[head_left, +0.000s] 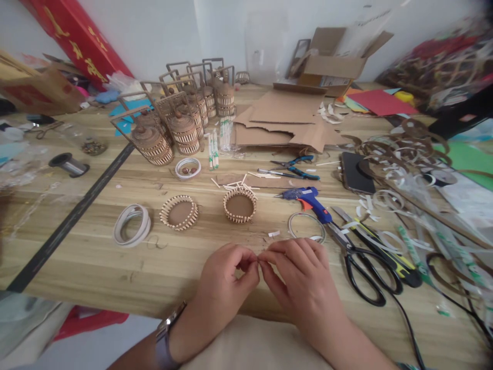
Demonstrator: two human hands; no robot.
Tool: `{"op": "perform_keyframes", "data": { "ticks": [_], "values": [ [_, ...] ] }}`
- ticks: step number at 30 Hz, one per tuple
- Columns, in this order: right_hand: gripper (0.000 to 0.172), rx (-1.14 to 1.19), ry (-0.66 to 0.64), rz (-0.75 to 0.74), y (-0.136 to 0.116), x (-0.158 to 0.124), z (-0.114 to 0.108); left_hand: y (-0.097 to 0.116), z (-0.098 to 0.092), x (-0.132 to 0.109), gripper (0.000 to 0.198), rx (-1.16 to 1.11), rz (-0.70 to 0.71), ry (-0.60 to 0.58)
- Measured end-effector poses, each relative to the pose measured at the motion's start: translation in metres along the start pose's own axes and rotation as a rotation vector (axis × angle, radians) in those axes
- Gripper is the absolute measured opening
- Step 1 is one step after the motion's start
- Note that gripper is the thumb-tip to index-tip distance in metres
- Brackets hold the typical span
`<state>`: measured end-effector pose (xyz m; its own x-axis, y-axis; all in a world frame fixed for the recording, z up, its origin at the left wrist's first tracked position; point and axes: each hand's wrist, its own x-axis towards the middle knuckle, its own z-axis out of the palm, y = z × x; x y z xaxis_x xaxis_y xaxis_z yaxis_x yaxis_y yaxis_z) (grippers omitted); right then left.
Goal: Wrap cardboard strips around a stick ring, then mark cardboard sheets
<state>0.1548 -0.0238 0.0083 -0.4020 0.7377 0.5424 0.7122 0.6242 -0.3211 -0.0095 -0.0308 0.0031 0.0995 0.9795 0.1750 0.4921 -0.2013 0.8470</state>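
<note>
My left hand (229, 277), with a watch on its wrist, and my right hand (304, 282) meet fingertip to fingertip above the table's front edge. Both are closed in a pinch; whatever lies between the fingertips is too small or hidden to make out. Just beyond them stand two round baskets edged with short wooden sticks, a right one (239, 205) and a left one (179, 213). A ring (307, 227) lies close to my right hand. Beside it rests a blue glue gun (308, 198) with an orange trigger.
Black-handled scissors (372, 272) and a yellow-black utility knife (408, 270) lie right. Pliers (296, 167), loose sticks (239, 184) and cardboard (281, 115) are farther back. Finished lidded baskets (185, 133) crowd the back left. A phone (356, 172) sits near tangled strips (400, 144); white rings (132, 225) lie left.
</note>
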Motion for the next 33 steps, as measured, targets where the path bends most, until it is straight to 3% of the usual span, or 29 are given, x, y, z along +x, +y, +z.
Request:
{"op": "perform_keyframes", "data": {
  "ticks": [11, 21, 33],
  "values": [
    [0.015, 0.001, -0.039, -0.067, 0.004, 0.001, -0.007, 0.000, -0.007, -0.004, 0.013, 0.032, 0.039, -0.071],
    [0.017, 0.030, -0.001, -0.034, 0.000, -0.001, 0.000, 0.001, -0.002, -0.003, 0.015, 0.066, 0.084, 0.008],
    [0.017, 0.301, 0.026, 0.090, 0.006, -0.006, 0.008, 0.003, -0.006, 0.000, 0.013, -0.150, -0.130, -0.130]
  ]
}}
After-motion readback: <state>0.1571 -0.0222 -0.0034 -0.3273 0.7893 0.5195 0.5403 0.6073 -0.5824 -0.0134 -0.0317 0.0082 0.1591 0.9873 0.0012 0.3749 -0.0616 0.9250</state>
